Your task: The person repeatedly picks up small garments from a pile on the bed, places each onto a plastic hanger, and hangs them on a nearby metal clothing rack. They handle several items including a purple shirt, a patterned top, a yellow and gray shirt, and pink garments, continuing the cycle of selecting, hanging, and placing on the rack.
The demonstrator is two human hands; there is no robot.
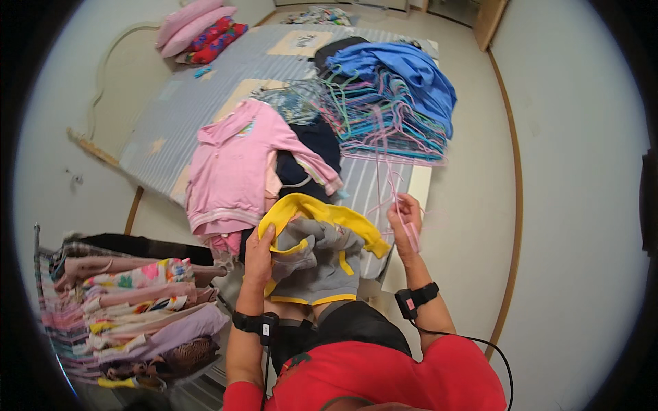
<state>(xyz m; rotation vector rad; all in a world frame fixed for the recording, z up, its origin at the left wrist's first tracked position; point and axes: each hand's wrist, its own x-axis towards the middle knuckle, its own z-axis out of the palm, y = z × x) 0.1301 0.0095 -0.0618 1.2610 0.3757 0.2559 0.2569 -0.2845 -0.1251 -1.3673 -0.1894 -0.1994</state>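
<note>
My left hand (260, 254) grips the yellow edge of a grey and yellow garment (329, 267), which hangs in front of my thighs. A pink clothes hanger (393, 190) is held in my right hand (407, 221), to the right of the garment. Just beyond the garment, a pink zip jacket (229, 174) lies on the bed, partly over a dark navy garment (308, 149). Farther right on the bed is a big pile of coloured hangers (396, 128), with blue cloth (411, 61) over its far side.
Clothes on hangers (144, 313) fill a rack at the lower left. The bed (169, 123) has a striped cover, with pink pillows (190, 25) and folded red cloth (218, 41) at its far left. A wall (576, 205) stands on the right. A cable runs from my right arm band.
</note>
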